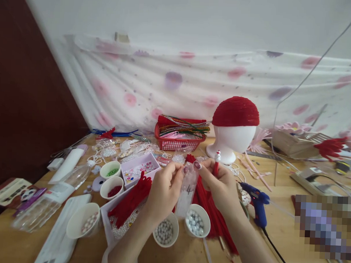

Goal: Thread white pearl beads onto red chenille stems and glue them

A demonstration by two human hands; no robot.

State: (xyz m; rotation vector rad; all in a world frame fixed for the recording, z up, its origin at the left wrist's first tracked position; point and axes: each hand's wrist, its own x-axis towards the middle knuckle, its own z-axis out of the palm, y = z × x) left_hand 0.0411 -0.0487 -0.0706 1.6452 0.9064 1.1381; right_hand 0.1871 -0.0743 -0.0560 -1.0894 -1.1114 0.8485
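My left hand (166, 191) pinches the upper edge of a small clear plastic bag (186, 194) marked with a black "4". With thumb and finger, my right hand (219, 185) grips the bag's other upper corner. A red pen-like stick (216, 167) with a small white figure on top rises from among the right hand's fingers. Whether the bag holds anything is hard to make out. Just below it stand a cup of silvery-grey beads (165, 231) and a cup of pale pearly beads (197, 221). Long red fuzzy stems (211, 210) lie behind and under the right hand.
A red basket of stems (179, 143) and a white foam head (235, 140) wearing a red cap (237, 112) stand behind. Bead cups, a lilac box (140, 168) and a plastic bottle (52, 196) crowd the left. Right: a blue glue gun (259, 203) with its cord.
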